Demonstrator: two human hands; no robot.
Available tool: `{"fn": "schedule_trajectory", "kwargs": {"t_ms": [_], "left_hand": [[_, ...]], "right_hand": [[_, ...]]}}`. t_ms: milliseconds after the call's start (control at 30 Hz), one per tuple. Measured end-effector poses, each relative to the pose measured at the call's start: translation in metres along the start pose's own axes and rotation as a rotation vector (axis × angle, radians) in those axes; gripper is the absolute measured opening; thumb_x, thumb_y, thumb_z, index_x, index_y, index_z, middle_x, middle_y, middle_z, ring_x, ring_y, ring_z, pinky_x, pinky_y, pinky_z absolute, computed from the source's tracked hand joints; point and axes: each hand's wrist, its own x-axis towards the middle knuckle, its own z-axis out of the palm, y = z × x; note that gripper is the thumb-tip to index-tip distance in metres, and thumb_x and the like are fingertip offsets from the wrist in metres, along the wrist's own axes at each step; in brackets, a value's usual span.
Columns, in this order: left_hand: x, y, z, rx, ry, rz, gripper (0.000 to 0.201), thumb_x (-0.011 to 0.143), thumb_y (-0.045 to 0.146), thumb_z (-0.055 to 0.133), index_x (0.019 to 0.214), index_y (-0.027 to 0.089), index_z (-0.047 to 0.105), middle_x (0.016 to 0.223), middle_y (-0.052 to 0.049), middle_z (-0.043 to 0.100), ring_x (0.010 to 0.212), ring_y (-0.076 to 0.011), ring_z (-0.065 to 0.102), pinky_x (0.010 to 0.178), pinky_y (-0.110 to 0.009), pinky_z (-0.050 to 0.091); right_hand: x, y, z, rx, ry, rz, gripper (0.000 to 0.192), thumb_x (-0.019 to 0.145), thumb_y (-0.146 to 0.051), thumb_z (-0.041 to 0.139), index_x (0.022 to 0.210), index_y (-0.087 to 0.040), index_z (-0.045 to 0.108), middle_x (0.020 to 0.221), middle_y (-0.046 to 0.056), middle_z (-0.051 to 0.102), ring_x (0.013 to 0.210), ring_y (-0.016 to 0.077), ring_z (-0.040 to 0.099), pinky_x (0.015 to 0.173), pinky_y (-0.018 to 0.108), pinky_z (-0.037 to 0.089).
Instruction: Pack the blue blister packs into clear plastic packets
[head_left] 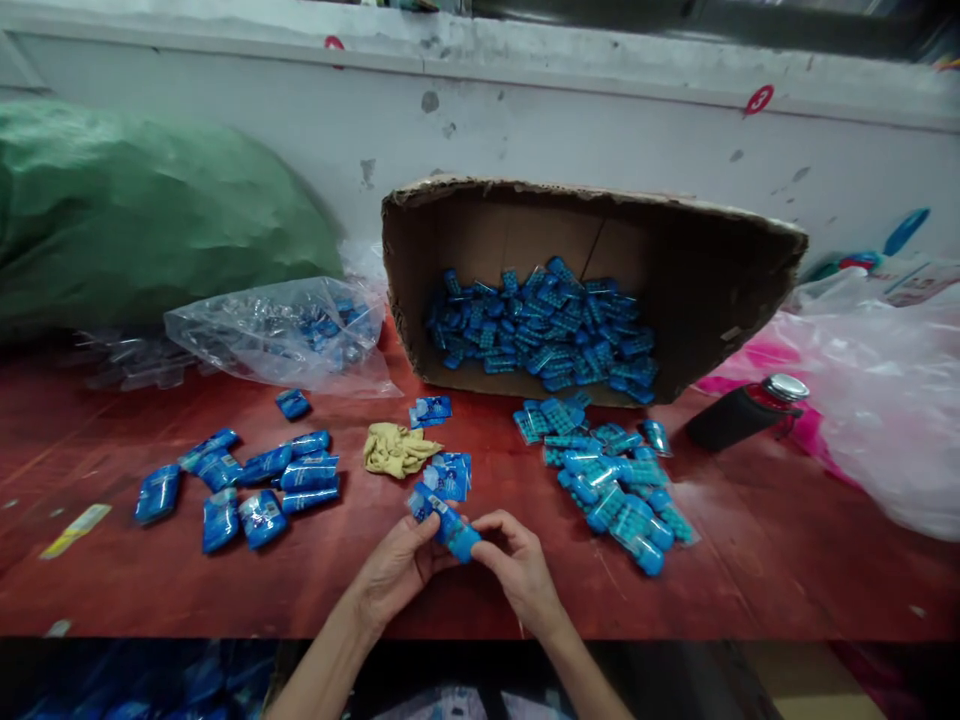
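Observation:
Between my hands, close to the table's front edge, is a small blue pack (454,532) with a clear wrapper and a printed part at its upper left end. My left hand (405,562) closes its fingers on the pack's left side. The thumb and fingers of my right hand (517,568) pinch its lower right end. Just beyond lie blue printed cards (452,474) and a crumpled yellowish cloth (394,449). A loose pile of blue-and-teal packs in clear wrappers (600,480) lies to the right. Several blue printed packs (262,518) are spread out at the left.
A cardboard box (409,350) on its side holds many blue packs. Left of it are a clear plastic bag (277,335) and a large green sack (150,210). A black bottle (739,415) and pinkish plastic bags (885,400) occupy the right of the red table (480,615).

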Motion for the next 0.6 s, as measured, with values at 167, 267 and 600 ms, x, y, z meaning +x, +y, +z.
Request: {"fn": "schedule_trajectory", "kwargs": {"t_ms": [167,267,600], "left_hand": [[-0.002,0.0,0.004,-0.016,-0.118,-0.027,0.026,0.071,0.019,0.061,0.096,0.013,0.062,0.09,-0.01,0.068,0.087,-0.0213,0.062,0.081,-0.033,0.044],[-0.001,0.0,0.007,-0.02,-0.182,-0.07,0.028,0.072,0.019,0.059,0.099,0.013,0.061,0.091,-0.012,0.068,0.092,-0.0238,0.061,0.083,-0.035,0.043],[-0.001,-0.015,0.012,-0.048,-0.218,-0.114,0.026,0.068,0.022,0.064,0.093,0.013,0.064,0.086,-0.009,0.069,0.085,-0.0214,0.063,0.079,-0.031,0.044]], "right_hand": [[0.003,0.006,-0.006,0.082,-0.03,-0.045,0.029,0.064,-0.019,0.065,0.093,-0.023,0.063,0.093,0.001,0.059,0.087,0.0177,0.054,0.079,0.028,0.042],[0.004,0.007,-0.009,0.11,-0.084,-0.071,0.054,0.058,-0.015,0.071,0.108,-0.028,0.057,0.112,0.001,0.052,0.103,0.0203,0.048,0.088,0.03,0.038],[0.005,-0.001,-0.016,0.404,-0.296,0.175,0.071,0.052,-0.01,0.074,0.115,-0.032,0.051,0.114,0.0,0.052,0.086,0.0136,0.055,0.067,0.021,0.045]]}}
